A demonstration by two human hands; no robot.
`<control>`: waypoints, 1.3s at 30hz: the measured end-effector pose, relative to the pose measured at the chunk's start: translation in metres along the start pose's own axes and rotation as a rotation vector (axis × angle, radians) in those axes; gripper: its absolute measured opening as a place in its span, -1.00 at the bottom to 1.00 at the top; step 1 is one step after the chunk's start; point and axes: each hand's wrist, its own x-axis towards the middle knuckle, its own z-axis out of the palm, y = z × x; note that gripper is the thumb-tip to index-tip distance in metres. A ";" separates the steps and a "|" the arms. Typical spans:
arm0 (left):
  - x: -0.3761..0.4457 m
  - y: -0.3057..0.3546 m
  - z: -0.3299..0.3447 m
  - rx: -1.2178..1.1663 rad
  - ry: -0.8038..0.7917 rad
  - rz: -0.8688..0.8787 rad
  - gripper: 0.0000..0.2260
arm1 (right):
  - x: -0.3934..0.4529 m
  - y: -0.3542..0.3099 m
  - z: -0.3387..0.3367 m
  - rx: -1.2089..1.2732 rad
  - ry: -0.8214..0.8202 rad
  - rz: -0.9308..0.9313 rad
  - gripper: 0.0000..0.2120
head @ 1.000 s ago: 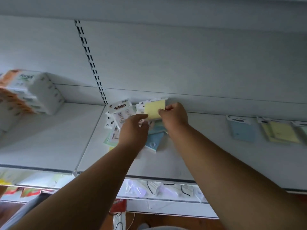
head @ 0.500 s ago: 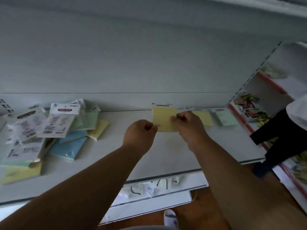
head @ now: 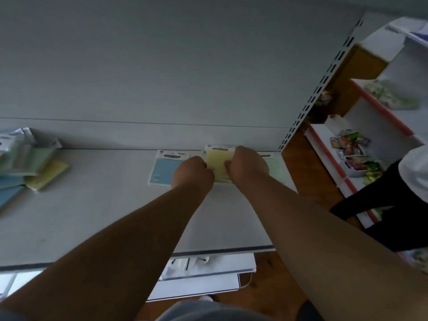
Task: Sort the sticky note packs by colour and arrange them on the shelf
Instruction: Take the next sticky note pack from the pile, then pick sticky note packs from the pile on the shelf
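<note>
Both hands now down at the back right end of the shelf point(head: 97, 218). A second ago they were lifting a yellow pack point(head: 217, 162) out of the mixed pile point(head: 30, 167) at the left; half a second ago it was in mid-air over the shelf. Now it sits low against the back panel, on or just over the yellow pack already lying there, can't tell if it is fully down.

Left hand point(head: 193, 170) and right hand point(head: 246, 165) both curled, pinching the pack's left and right edges. Fingertips hidden behind knuckles, so exact grip unclear. Release not done yet.

Blue pack point(head: 163, 171) lies flat just left of the yellow spot, a pale green pack point(head: 276, 167) just right, partly behind the right wrist. So three colour spots are started and yellow is getting its second piece.

Pile at far left holds blue, green and yellow packs, so plenty of sorting left, I'd judge.

Another person point(head: 393, 205) stands at the right by a red-edged rack point(head: 379, 107).
</note>
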 end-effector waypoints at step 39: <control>-0.023 -0.363 -0.290 0.101 0.174 -0.016 -0.45 | -0.172 -0.431 0.098 1.107 -0.325 0.139 -0.81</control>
